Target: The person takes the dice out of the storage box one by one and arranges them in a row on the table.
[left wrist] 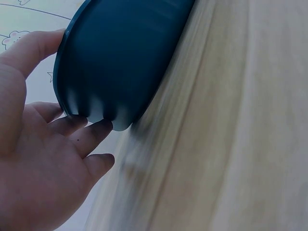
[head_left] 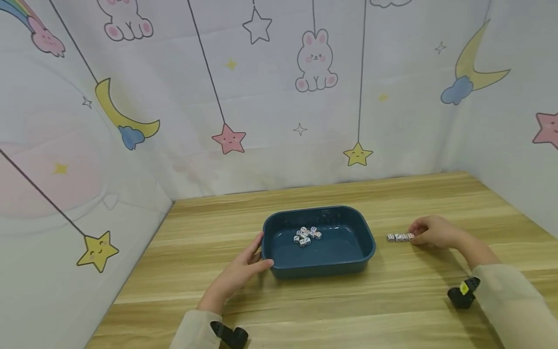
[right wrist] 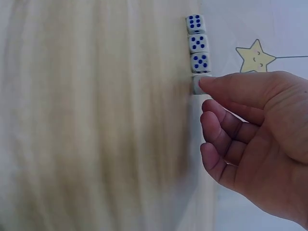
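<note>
A dark blue rectangular tray (head_left: 322, 270) stands on the table with several white dice (head_left: 303, 232) loosely clustered in its left half. My left hand (head_left: 237, 274) grips the tray's left end, thumb at the rim and fingertips against the outer wall (left wrist: 110, 57). To the right of the tray, several dice (head_left: 397, 237) stand in a straight row, touching or nearly so. My right hand (head_left: 438, 231) pinches the die (right wrist: 196, 85) at the row's right end; the thumb partly covers it. Blue pips show on the neighbouring dice (right wrist: 198, 43) in the right wrist view.
The wood-grain table (head_left: 314, 310) runs back to a white cloth (head_left: 279, 106) printed with stars, moons and rabbits, which also hangs at both sides. Each sleeve carries a black wrist camera, one on the left (head_left: 231, 335) and one on the right (head_left: 462, 295).
</note>
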Demonstrator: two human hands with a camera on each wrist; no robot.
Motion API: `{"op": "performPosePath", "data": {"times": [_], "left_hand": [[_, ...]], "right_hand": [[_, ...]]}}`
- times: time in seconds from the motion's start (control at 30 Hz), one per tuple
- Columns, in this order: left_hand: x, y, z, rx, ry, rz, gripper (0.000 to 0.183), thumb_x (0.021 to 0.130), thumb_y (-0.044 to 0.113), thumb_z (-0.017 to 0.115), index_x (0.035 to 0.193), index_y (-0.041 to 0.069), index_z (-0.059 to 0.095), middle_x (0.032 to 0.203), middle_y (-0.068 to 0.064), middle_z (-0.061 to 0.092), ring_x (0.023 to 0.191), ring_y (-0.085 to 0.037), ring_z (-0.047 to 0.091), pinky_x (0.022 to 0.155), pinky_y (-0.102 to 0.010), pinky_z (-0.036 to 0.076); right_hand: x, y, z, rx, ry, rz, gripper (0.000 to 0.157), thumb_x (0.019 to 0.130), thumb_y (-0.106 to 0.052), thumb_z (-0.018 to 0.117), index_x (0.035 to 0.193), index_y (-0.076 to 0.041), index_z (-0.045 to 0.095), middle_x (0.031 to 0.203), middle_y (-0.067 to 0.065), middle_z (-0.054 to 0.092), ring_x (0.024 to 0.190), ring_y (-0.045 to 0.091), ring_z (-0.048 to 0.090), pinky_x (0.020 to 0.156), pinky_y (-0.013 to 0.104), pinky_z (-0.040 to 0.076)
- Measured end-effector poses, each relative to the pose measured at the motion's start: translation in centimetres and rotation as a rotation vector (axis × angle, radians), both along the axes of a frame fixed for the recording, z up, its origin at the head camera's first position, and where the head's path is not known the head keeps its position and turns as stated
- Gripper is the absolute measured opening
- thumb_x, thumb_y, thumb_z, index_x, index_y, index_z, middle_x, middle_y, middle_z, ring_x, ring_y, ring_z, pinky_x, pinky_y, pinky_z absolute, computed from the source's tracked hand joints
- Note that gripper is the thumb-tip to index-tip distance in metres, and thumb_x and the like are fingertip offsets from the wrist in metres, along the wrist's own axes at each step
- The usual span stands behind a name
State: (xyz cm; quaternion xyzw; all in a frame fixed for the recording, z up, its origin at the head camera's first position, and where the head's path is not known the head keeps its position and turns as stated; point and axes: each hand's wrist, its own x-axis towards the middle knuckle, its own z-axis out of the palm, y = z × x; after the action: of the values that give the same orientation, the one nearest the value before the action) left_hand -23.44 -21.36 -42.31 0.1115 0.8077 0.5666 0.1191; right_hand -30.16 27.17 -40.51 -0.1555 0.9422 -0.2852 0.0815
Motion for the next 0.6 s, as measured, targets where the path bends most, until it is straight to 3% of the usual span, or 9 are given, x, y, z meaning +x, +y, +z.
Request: {"op": "performPosePath", "data": {"times": [0.3, 0.6], "left_hand": [[-0.1, 0.0, 0.0, 0.005, -0.01, 0.011, 0.081, 0.093, 0.023, 0.065, 0.156, 0.018, 0.015, 0.161, -0.011, 0.012, 0.142, -0.036, 0.026, 0.112, -0.052, 0.026], [-0.1, 0.1, -0.1, 0.011, -0.029, 0.018, 0.083, 0.091, 0.022, 0.066, 0.156, 0.02, 0.015, 0.161, -0.01, 0.012, 0.143, -0.035, 0.027, 0.113, -0.052, 0.025]], "right_hand": [[-0.2, -0.6, 2.3, 0.026, 0.056, 0.016, 0.039, 0.09, -0.018, 0.066, 0.114, 0.011, 0.059, 0.1, 0.016, 0.065, 0.094, 0.029, 0.061, 0.076, 0.041, 0.05], [-0.9, -2.3, 4.6, 0.0, 0.054, 0.036, 0.039, 0.094, -0.023, 0.062, 0.118, 0.007, 0.058, 0.103, 0.013, 0.065, 0.093, 0.025, 0.061, 0.075, 0.039, 0.051]]}}
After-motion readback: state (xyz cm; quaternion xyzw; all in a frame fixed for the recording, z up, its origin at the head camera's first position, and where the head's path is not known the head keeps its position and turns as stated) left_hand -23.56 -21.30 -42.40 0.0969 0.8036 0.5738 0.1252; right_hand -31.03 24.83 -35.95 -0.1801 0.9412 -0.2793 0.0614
